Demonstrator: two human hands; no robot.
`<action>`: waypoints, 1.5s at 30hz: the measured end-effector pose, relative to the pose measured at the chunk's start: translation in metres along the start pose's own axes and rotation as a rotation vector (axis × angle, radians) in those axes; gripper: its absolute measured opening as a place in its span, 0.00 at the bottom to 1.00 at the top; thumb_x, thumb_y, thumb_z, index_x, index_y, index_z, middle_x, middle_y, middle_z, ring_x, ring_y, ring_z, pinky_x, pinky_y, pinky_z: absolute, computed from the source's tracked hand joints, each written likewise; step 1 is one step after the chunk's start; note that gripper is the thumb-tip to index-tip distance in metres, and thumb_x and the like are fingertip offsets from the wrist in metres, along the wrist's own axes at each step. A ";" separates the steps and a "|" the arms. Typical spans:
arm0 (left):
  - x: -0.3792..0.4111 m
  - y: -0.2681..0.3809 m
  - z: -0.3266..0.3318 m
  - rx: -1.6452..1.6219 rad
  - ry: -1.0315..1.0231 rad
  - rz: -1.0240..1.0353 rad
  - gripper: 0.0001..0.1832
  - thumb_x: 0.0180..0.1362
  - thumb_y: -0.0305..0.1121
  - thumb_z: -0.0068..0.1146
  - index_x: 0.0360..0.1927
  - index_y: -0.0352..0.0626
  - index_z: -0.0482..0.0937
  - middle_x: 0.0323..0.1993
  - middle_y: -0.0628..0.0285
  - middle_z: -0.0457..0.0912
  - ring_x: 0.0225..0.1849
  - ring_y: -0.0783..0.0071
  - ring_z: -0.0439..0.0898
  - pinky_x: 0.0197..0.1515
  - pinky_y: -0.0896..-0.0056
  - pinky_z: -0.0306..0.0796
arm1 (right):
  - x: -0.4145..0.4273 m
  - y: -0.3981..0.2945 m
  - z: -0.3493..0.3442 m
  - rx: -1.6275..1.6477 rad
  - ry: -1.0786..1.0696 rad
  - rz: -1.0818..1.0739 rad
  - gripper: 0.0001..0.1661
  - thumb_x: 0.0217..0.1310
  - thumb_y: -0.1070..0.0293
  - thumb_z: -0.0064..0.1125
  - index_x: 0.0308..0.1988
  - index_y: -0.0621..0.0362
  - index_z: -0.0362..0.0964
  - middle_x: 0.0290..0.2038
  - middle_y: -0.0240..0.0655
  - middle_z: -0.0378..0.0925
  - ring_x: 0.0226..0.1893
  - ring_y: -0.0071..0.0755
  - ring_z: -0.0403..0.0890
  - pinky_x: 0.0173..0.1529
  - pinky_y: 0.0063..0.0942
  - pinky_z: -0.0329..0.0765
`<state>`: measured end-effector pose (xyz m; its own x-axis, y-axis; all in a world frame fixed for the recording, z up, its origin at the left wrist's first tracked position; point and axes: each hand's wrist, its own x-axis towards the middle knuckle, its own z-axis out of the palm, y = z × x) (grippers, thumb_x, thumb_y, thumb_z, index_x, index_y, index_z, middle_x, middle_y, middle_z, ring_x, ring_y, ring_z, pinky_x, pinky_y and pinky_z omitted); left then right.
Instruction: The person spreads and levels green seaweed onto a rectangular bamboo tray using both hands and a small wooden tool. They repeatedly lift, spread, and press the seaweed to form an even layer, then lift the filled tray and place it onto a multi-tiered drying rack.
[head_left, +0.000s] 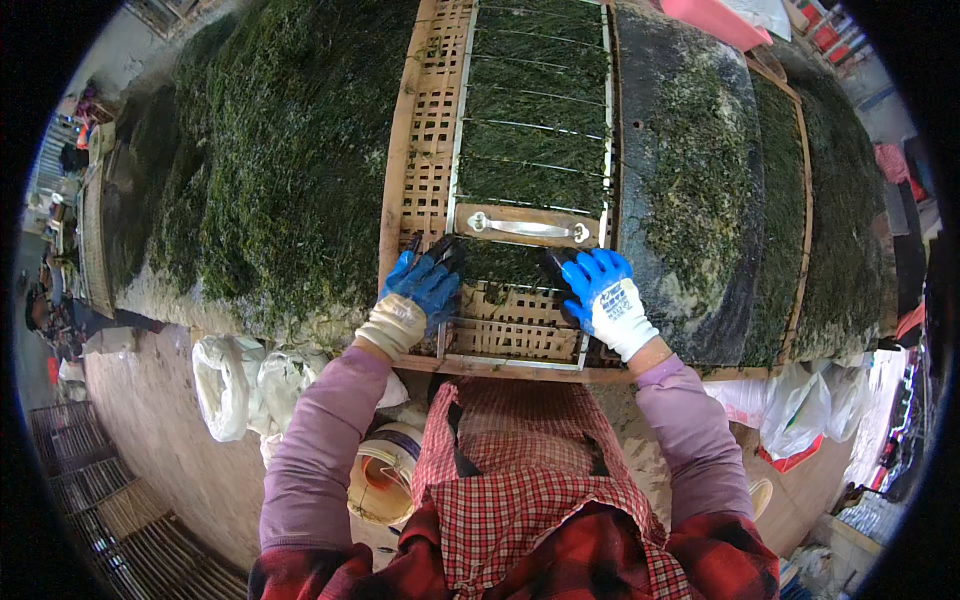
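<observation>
A metal frame (607, 169) with thin cross-wires lies on a woven slatted tray (431, 165) with a wooden rim. Dark green, seaweed-like strands (532, 135) fill most of the frame. Across it runs a wooden bar (459, 217) with a metal pull handle (529, 227). My left hand (421, 289), in a blue-and-white coated glove, is at the frame's left side just below the bar. Opposite, my right hand (604, 289), gloved alike, is at the right side. Both hands' fingertips look dark and blurred, so their grip is unclear. Slats show through the frame's near end.
A large heap of green strands (292, 157) lies to the left. On the right are a dark sheet with a smaller pile (697, 157) and a pink basin (716, 21). Below the table edge are white plastic bags (225, 386) and a bucket (386, 472).
</observation>
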<state>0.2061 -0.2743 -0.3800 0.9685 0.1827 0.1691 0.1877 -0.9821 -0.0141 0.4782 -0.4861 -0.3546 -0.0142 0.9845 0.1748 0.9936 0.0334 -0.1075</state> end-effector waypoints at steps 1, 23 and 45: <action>0.000 0.000 0.001 0.045 0.094 0.019 0.29 0.54 0.48 0.64 0.59 0.50 0.78 0.64 0.62 0.76 0.68 0.56 0.70 0.73 0.41 0.55 | 0.004 -0.003 0.001 -0.073 -0.002 -0.025 0.27 0.55 0.63 0.64 0.57 0.52 0.75 0.51 0.41 0.77 0.52 0.48 0.77 0.60 0.47 0.71; 0.001 0.063 0.014 -0.236 0.083 -0.530 0.23 0.60 0.49 0.60 0.52 0.46 0.82 0.57 0.54 0.80 0.65 0.43 0.72 0.73 0.37 0.53 | 0.063 -0.064 0.021 0.506 0.060 0.471 0.18 0.55 0.68 0.63 0.47 0.59 0.81 0.39 0.50 0.83 0.40 0.57 0.83 0.50 0.46 0.80; -0.054 0.077 -0.044 -0.326 0.309 -0.732 0.10 0.52 0.32 0.60 0.38 0.47 0.86 0.49 0.59 0.86 0.61 0.49 0.77 0.74 0.34 0.53 | 0.070 -0.053 0.007 0.301 -0.061 0.398 0.15 0.63 0.52 0.59 0.38 0.52 0.79 0.31 0.46 0.81 0.33 0.56 0.83 0.38 0.49 0.78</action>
<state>0.1612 -0.3619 -0.3471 0.5245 0.8017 0.2866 0.6457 -0.5940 0.4799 0.4237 -0.4181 -0.3435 0.3439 0.9390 0.0067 0.8472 -0.3072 -0.4335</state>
